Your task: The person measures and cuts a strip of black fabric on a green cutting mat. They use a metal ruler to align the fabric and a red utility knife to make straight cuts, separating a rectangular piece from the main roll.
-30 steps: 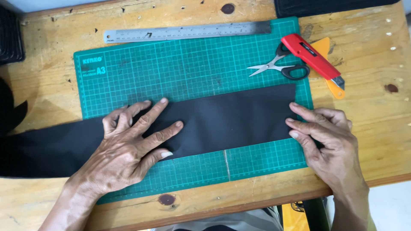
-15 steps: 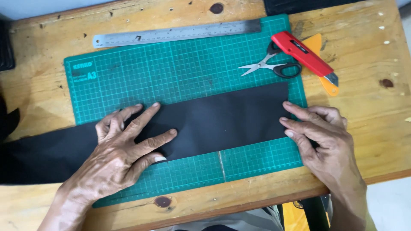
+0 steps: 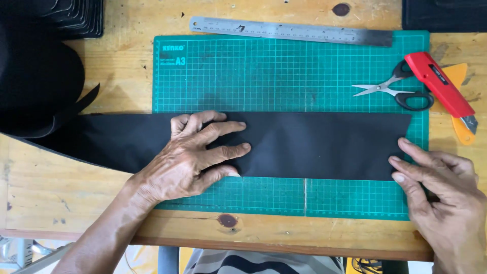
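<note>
A long strip of black fabric (image 3: 314,144) lies flat across a green cutting mat (image 3: 284,76) on a wooden table. My left hand (image 3: 195,155) rests palm down on the strip near its middle, fingers spread and pressing it to the mat. At the strip's right end my right hand (image 3: 441,195) touches the lower corner with its fingertips. Neither hand grips anything. The strip runs off the mat's left edge toward a larger black piece (image 3: 40,86).
A steel ruler (image 3: 291,30) lies along the mat's top edge. Scissors (image 3: 393,91), a red utility knife (image 3: 439,83) and an orange piece (image 3: 461,129) sit at the right. Dark items occupy the top left (image 3: 76,18) and top right (image 3: 444,15) corners. The table's front edge (image 3: 284,246) is close.
Both hands keep the same pose on the fabric. The view has shifted, so the mat and strip sit a little differently in frame. The strip looks unmoved on the mat.
</note>
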